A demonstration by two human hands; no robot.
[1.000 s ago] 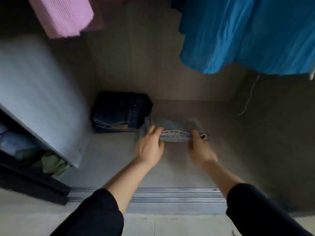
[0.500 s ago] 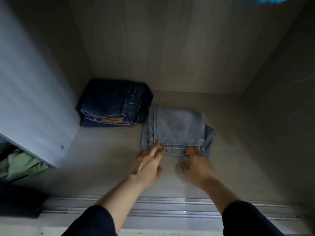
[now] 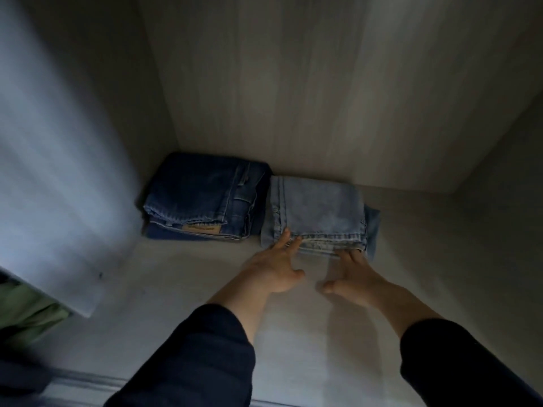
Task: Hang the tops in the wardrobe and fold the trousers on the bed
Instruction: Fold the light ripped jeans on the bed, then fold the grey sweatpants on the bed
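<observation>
Presently, the folded light-blue trousers (image 3: 317,212) lie on the wardrobe floor (image 3: 176,289) near the back wall, touching a folded dark-blue pair (image 3: 202,201) at their 9 o'clock. The left grip (image 3: 273,268) is spread with straight fingers, its tips touching the trousers' near edge at 7 o'clock and holding nothing. The right grip (image 3: 355,274) likewise lies open, fingertips meeting that edge at 5 o'clock.

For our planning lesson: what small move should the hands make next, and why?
Probably draw both hands back. The left hand and right hand only touch the front edge of the folded light-blue jeans with straight fingers, and they already lie flat beside the dark-blue jeans.
</observation>
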